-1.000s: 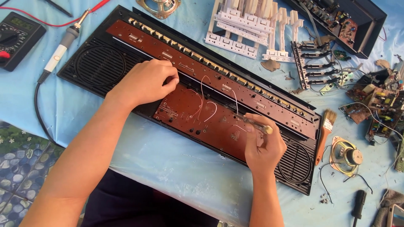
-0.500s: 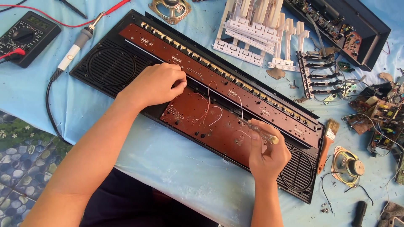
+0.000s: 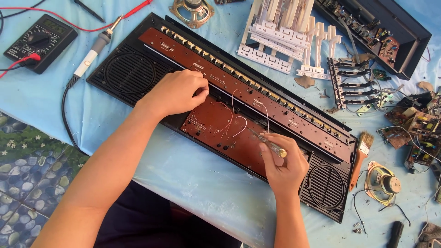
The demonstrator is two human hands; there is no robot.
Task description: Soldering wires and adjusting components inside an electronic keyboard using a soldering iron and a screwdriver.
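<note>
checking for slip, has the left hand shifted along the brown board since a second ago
No. The left hand rests at the same spot on the brown circuit board, beside the left speaker grille.

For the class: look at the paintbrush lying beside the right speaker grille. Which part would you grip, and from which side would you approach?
Grip the paintbrush by its orange wooden handle, probably from above and the right. It lies flat on the blue cloth, bristles pointing away; the black keyboard case hugs its left side, while the right is more open.
</note>
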